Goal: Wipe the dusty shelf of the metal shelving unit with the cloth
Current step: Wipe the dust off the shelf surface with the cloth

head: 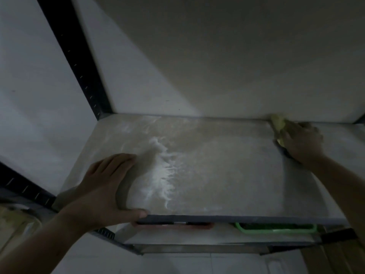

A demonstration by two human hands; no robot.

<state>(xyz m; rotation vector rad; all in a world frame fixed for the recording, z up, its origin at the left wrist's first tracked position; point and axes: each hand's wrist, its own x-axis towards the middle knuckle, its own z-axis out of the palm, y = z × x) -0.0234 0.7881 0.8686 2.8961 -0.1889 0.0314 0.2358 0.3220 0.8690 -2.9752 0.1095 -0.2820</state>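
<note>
Hands well apart. Left hand point(104, 186) braced on the front-left of the shelf point(227, 175), fingers laid on top, thumb along the front lip, nothing held. Right hand point(300, 143) at the rear right corner, closed over the yellow cloth point(277, 123) and pressing it onto the shelf against the back wall point(217, 56); image blurred there, so finger detail is uncertain.

Surface: thick white dust ridge point(162, 171) running front to back, left of centre, just beside the left fingertips. Greyer film over most of the rest.

Step in hand, by judgement: wiping the rear right; most of the shelf not yet done.

Risks:
- A fast sweep leftward would push the ridge off the front lip onto the green tray point(276, 228) and the red item point(173, 226) on the level below.
- Left hand sits on dusty ground; that patch gets missed unless it shifts.
- Bunched cloth covers little, so streaks and a missed back corner are likely.
- Heavy lean on the front lip could rock the unit.
</note>
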